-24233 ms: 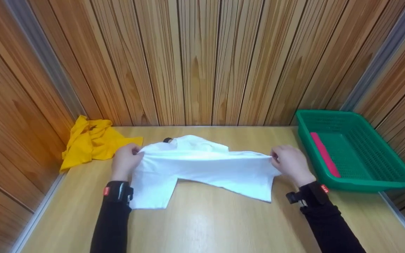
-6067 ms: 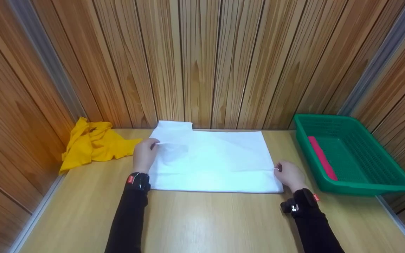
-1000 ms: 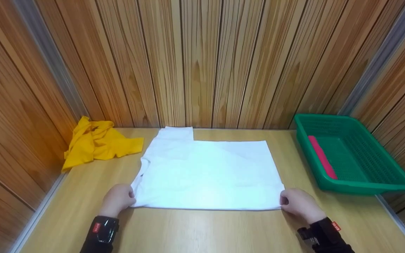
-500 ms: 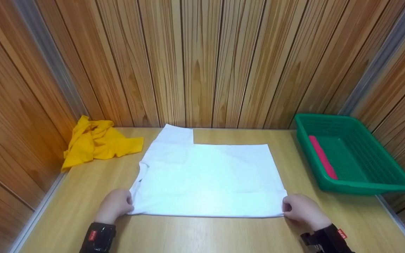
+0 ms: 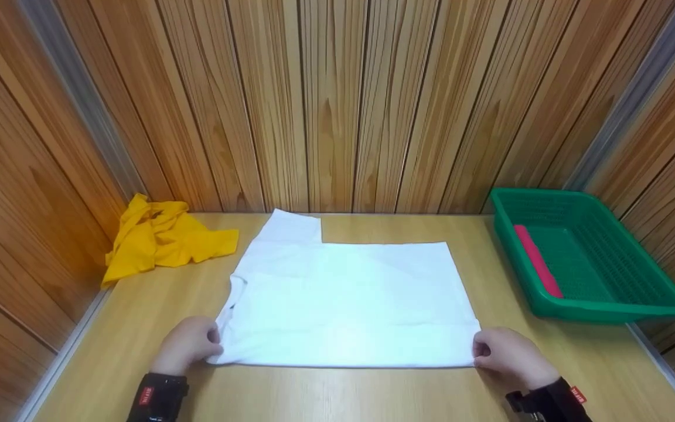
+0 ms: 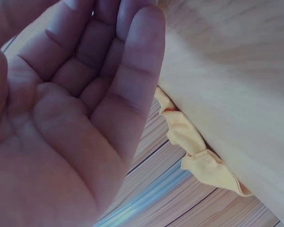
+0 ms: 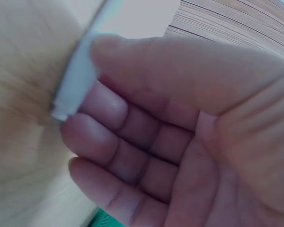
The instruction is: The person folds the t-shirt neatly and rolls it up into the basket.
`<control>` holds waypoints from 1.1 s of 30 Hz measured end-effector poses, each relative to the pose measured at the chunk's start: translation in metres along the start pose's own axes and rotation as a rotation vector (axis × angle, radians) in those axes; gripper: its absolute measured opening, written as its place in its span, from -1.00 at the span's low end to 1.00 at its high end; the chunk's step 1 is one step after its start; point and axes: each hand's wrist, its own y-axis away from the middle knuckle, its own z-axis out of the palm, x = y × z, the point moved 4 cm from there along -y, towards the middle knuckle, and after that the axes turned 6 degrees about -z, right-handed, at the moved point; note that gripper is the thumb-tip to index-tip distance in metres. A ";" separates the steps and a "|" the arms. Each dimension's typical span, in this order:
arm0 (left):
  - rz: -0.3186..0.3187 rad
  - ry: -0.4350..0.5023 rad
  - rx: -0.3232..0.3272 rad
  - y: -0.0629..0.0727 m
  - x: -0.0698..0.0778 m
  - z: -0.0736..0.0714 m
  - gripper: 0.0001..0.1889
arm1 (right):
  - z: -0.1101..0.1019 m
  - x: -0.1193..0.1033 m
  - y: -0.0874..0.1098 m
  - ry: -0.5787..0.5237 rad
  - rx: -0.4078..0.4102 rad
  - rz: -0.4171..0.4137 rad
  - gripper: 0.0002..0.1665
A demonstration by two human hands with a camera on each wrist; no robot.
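A white T-shirt (image 5: 349, 293) lies flat on the wooden table, folded lengthwise, its straight long edge toward me. One sleeve (image 5: 293, 227) sticks out at the back left, and the neck opening shows along the left side. At the near left corner, my left hand (image 5: 188, 341) pinches the cloth between thumb and fingers. My right hand (image 5: 510, 354) grips the near right corner at the hem. In the right wrist view, the hem (image 7: 78, 78) sits between thumb and fingertips. The left wrist view shows curled fingers (image 6: 142, 52), with the pinched cloth out of sight.
A crumpled yellow garment (image 5: 164, 240) lies at the back left by the wall. On the right stands a green plastic basket (image 5: 613, 313) with a folded pink cloth (image 5: 538, 261) along its left side. Wood-panelled walls close in the table behind and on both sides.
Over the last second both hands have drawn the T-shirt slightly toward me. Much earlier it was held up bunched; six seconds ago it lay farther back, with my left hand near its sleeve.
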 end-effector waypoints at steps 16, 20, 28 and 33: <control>0.061 0.049 0.168 -0.038 0.044 -0.014 -0.71 | -0.020 0.016 -0.061 0.013 0.055 0.175 -0.73; 0.086 0.043 0.194 -0.050 0.046 -0.010 -0.70 | -0.014 0.019 -0.075 0.012 0.051 0.173 -0.66; 0.108 0.020 0.215 -0.065 0.049 -0.008 -0.81 | -0.012 0.025 -0.088 0.094 0.095 0.060 -0.57; 0.055 0.031 0.202 -0.073 0.049 -0.002 -0.83 | -0.006 0.026 -0.095 0.077 0.070 0.064 -0.46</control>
